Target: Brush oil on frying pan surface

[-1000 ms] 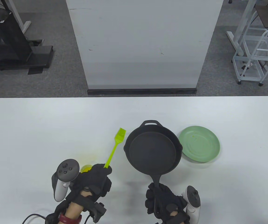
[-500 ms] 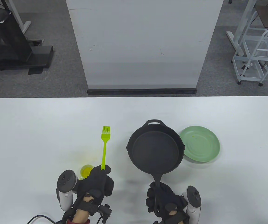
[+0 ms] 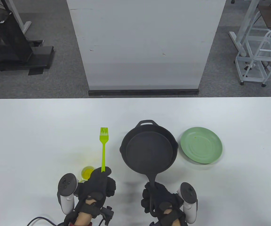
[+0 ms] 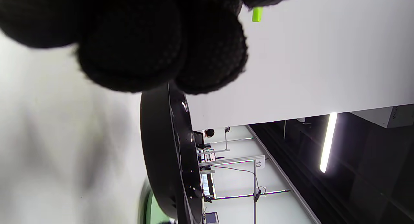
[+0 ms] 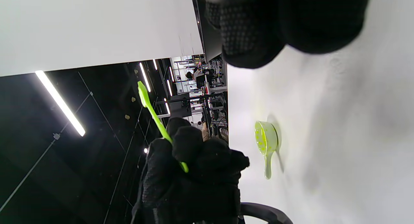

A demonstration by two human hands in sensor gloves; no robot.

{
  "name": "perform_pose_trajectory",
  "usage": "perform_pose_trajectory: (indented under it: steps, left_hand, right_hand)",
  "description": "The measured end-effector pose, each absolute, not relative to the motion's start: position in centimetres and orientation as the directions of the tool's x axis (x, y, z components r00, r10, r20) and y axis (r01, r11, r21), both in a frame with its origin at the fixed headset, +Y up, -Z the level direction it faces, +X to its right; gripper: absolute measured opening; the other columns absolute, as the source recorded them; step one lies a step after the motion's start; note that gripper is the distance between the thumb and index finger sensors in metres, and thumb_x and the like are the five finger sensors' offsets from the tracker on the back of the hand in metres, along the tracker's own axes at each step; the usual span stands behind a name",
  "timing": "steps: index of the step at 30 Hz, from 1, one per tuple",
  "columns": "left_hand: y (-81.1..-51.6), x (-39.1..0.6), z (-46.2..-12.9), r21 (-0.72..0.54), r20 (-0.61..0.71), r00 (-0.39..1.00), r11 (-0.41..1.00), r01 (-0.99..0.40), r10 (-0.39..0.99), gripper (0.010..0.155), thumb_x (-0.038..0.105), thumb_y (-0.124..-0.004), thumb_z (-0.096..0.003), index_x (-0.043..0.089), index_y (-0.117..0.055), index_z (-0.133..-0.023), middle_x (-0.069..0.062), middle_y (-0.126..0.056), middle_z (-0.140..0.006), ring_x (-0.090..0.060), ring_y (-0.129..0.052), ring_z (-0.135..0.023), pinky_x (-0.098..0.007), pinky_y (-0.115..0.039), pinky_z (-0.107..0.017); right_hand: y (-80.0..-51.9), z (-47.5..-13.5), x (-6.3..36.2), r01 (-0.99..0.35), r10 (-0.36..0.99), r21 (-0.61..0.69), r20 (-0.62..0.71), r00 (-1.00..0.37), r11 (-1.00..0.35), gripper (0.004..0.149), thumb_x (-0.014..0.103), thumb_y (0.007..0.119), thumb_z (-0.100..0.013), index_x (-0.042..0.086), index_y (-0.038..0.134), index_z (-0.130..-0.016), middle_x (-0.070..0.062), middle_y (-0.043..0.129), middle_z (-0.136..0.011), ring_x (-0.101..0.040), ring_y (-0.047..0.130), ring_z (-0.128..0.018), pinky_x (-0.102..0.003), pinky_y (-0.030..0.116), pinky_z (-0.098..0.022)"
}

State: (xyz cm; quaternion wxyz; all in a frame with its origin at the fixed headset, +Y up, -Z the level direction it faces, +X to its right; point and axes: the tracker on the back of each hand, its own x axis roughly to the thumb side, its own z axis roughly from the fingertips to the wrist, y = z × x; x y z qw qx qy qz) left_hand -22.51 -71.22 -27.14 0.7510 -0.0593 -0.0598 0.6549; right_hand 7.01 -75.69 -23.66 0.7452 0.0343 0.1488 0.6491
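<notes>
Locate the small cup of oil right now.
In the table view the oil cup sits near the front, just left of the left hand and the brush handle.

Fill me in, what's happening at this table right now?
A person in sensor gloves is set to oil a frying pan. The right hand grips the pan's handle; the left hand holds a green brush upright, bristles clear of the pan. A small cup of yellow oil sits by the left hand; a green plate lies beside the pan.

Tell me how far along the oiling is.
Done: both tools are in hand. The left hand grips the green brush, the right hand the frying pan by its handle. In hand: brush held beside the pan, not touching it. Left: brushing the surface, which shows no oil sheen I can make out.
</notes>
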Motion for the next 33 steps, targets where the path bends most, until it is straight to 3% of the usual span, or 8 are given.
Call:
perform_pose_trajectory:
  steps: [6,13,33]
  left_hand:
    - [-71.2,-22.3,-27.0,-0.184,0.017,0.126,0.127,-0.975,0.992,0.05,0.04,-0.057,-0.0485,0.01,-0.055,-0.088,0.001,-0.096,-0.056,-0.029,-0.099,-0.036,-0.046,-0.084,-0.032]
    - [-71.3,-22.2,-27.0,-0.185,0.012,0.123,0.123,-0.975,0.992,0.049,0.04,-0.057,-0.0484,0.01,-0.054,-0.088,0.001,-0.096,-0.057,-0.03,-0.099,-0.037,-0.046,-0.084,-0.032]
    - [-71.4,-22.0,-27.0,-0.188,-0.003,0.114,0.112,-0.976,0.993,0.049,0.04,-0.057,-0.0484,0.01,-0.055,-0.087,0.001,-0.096,-0.056,-0.029,-0.099,-0.036,-0.046,-0.084,-0.032]
  right_hand:
    - [-75.2,-25.5,5.0,-0.964,0.983,0.236,-0.161,0.088,0.125,0.058,0.037,0.06,-0.048,-0.003,0.05,-0.089,-0.022,0.072,-0.073,-0.024,0.094,-0.045,-0.034,0.087,-0.028]
    - [-76.6,-27.3,3.9,-0.963,0.977,0.238,-0.201,0.075,0.123,0.058,0.039,0.059,-0.048,-0.002,0.051,-0.089,-0.02,0.073,-0.073,-0.024,0.094,-0.046,-0.035,0.086,-0.03]
    - [-79.1,-27.6,3.6,-0.963,0.935,0.186,-0.332,0.125,0.195,0.058,0.038,0.059,-0.048,-0.003,0.052,-0.089,-0.021,0.074,-0.072,-0.025,0.094,-0.045,-0.036,0.086,-0.029]
